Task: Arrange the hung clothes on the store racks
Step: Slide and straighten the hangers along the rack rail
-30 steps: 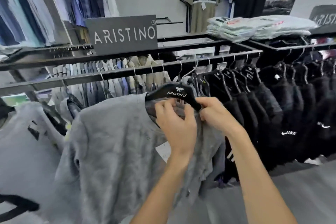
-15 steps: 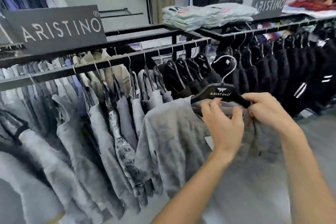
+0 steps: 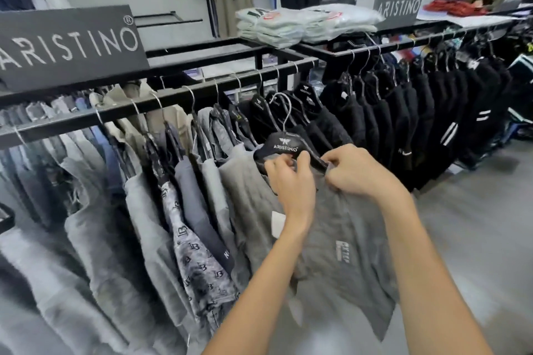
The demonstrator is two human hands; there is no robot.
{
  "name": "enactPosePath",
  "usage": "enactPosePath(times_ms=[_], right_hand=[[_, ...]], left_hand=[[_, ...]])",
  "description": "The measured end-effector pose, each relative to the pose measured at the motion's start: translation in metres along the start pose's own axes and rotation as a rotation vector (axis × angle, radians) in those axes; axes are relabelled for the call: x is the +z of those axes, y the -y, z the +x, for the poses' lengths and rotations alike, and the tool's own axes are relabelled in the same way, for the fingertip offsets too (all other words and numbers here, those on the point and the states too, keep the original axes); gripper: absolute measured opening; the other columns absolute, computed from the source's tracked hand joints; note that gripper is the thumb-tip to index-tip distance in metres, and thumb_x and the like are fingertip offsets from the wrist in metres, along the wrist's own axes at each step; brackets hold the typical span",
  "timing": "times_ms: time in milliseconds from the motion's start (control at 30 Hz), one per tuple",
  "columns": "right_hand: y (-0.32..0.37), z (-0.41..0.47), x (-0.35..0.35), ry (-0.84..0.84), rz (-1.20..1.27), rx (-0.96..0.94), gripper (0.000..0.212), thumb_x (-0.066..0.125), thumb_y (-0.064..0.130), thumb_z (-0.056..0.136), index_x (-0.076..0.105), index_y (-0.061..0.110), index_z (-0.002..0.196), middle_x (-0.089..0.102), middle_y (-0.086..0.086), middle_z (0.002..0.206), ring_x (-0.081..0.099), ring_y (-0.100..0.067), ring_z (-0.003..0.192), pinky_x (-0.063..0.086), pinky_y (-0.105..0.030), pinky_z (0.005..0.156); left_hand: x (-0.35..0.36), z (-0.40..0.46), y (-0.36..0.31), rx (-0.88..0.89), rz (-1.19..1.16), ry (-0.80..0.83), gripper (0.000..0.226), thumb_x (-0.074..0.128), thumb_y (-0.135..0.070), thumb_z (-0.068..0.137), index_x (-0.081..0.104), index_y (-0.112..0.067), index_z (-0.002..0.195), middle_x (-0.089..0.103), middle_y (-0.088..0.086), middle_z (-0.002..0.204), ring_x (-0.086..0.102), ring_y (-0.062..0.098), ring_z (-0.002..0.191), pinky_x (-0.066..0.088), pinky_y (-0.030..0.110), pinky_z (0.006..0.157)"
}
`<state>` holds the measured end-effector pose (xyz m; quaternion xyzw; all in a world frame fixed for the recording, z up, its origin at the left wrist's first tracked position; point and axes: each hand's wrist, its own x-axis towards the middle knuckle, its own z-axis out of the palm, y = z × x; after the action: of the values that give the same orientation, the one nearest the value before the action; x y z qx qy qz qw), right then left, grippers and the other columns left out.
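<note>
Head view: both hands, left point(image 3: 291, 181) and right point(image 3: 353, 173), pinch the shirt point(image 3: 346, 239) on its hanger point(image 3: 284, 145); a loose collar could slip off.

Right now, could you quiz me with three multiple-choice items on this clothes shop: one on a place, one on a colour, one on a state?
1. Where do the folded shirts lie?
A on top of the rack
B on the floor
C in a basket

2. What colour is the shirt in the hands?
A red
B grey
C white

3. Is the held hanger hooked on the rail?
A yes
B no

Answers: 1 A, the stack sits above the rails. 2 B, its fabric is grey. 3 B, its hook stands free while the left hand and right hand hold it.
</note>
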<state>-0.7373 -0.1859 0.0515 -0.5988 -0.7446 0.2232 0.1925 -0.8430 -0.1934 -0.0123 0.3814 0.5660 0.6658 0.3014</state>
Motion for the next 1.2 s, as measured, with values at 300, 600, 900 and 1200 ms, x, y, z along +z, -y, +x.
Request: enactPosePath(times_ms=[300, 600, 900, 1200], right_hand=[[0.094, 0.024, 0.081, 0.000, 0.214, -0.143, 0.015, 0.055, 0.020, 0.090, 0.067, 0.014, 0.098, 0.068, 0.001, 0.085, 0.061, -0.015, 0.076, 0.045, -0.027, 0.060], [0.151, 0.086, 0.138, -0.238, 0.246, -0.151, 0.021, 0.049, 0.017, 0.094, 0.062, 0.009, 0.109, 0.070, -0.015, 0.105, 0.062, -0.035, 0.103, 0.046, -0.037, 0.079], [0.136, 0.128, 0.186, -0.209, 0.169, -0.098, 0.036, 0.041, 0.010, 0.102, 0.051, 0.003, 0.136, 0.062, -0.017, 0.128, 0.052, -0.037, 0.123, 0.039, -0.037, 0.094], [0.116, 0.135, 0.198, -0.153, 0.416, -0.133, 0.050, 0.042, 0.017, 0.103, 0.038, 0.017, 0.152, 0.065, -0.013, 0.123, 0.060, -0.030, 0.113, 0.049, -0.042, 0.097]], left_hand=[[-0.082, 0.104, 0.003, -0.052, 0.104, 0.032, 0.054, 0.055, -0.069, 0.073, 0.048, -0.017, 0.058, 0.054, 0.034, 0.093, 0.058, 0.040, 0.092, 0.046, 0.058, 0.094], [-0.143, 0.160, -0.011, 0.223, 0.495, 0.099, 0.036, 0.051, -0.042, 0.092, 0.055, -0.020, 0.063, 0.052, 0.010, 0.080, 0.055, 0.030, 0.086, 0.046, 0.044, 0.086], [-0.191, 0.159, 0.026, 0.612, 0.637, -0.187, 0.043, 0.046, 0.023, 0.075, 0.071, -0.005, 0.096, 0.060, 0.005, 0.102, 0.056, 0.018, 0.097, 0.045, 0.023, 0.090], [-0.204, 0.157, 0.040, 0.412, 0.473, -0.223, 0.020, 0.055, -0.008, 0.096, 0.057, -0.011, 0.116, 0.057, 0.000, 0.109, 0.056, 0.006, 0.092, 0.046, 0.018, 0.085]])
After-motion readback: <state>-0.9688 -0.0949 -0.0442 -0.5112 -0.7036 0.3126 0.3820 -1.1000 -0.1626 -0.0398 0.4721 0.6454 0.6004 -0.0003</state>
